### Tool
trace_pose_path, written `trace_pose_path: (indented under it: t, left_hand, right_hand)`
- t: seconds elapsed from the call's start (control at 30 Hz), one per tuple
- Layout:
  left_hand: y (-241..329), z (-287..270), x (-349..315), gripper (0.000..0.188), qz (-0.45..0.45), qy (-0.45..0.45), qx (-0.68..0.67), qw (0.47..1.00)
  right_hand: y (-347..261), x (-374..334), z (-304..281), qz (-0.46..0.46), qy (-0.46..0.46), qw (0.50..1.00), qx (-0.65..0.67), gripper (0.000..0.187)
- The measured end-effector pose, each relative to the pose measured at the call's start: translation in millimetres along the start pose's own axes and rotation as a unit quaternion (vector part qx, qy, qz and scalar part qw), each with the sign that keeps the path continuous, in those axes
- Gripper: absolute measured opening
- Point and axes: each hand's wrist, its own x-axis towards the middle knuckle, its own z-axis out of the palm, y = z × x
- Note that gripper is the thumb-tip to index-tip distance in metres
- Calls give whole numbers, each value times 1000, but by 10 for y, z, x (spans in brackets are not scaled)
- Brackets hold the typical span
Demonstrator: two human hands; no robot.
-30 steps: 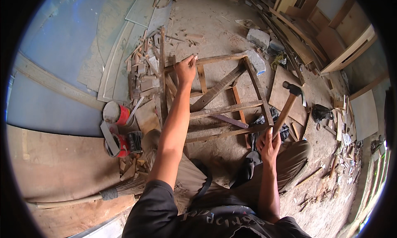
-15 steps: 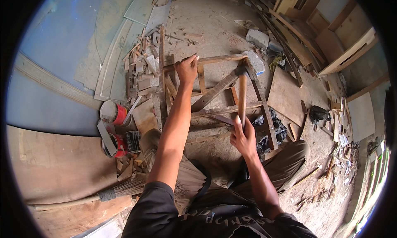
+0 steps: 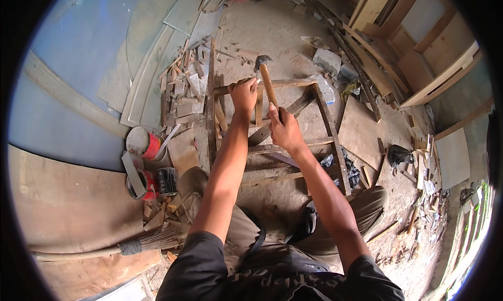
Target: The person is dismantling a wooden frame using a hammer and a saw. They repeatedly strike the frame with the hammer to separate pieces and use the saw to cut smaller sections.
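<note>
Gripping a wooden-handled hammer [image 3: 265, 81], the right hand [image 3: 284, 128] works while the left hand [image 3: 244, 94] clasps a bare-wood frame [image 3: 325, 120].

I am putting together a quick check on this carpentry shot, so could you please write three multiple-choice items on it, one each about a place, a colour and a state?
1. Where do the paint cans stand?
A. On the person's left, beside the wooden frame
B. On top of the frame
C. Far right, against the wall

2. What colour are the bands on the two larger cans?
A. Green
B. Red
C. Yellow

3. What is the right hand doing?
A. Resting open on the floor
B. Holding a broom
C. Gripping the hammer by its wooden handle

Answers:
1. A: the cans sit on the floor left of the frame, near the person's knee.
2. B: both show red sides.
3. C: the fingers wrap the handle, with the hammer head up by the frame's top rail, where the left hand grips the wood.
</note>
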Motion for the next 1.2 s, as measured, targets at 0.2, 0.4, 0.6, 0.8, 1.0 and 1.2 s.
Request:
trace_pose_path:
  t: [0.2,0.4,0.6,0.8,1.0,1.2]
  left_hand:
    - [-69,33,-29,16,-6,-9,-6,1000]
    - [-33,70,-38,16,-15,-33,20,999]
    - [-89,61,-30,16,-1,-3,-6,1000]
    - [-75,105,-9,14,1,-11,-3,1000]
    - [-48,68,-43,13,-12,2,-20,1000]
    - [-31,61,-52,12,-2,17,-39,999]
  right_hand:
    - [-137,-33,-21,-48,54,989,-128,52]
    - [-288,-88,-137,2,32,993,-117,54]
    - [-389,-45,-108,-2,17,991,-132,53]
    - [-98,118,-118,-18,21,990,-135,52]
    - [-28,140,-96,-8,14,996,-89,52]
    - [21,179,-117,-34,29,995,-85,50]
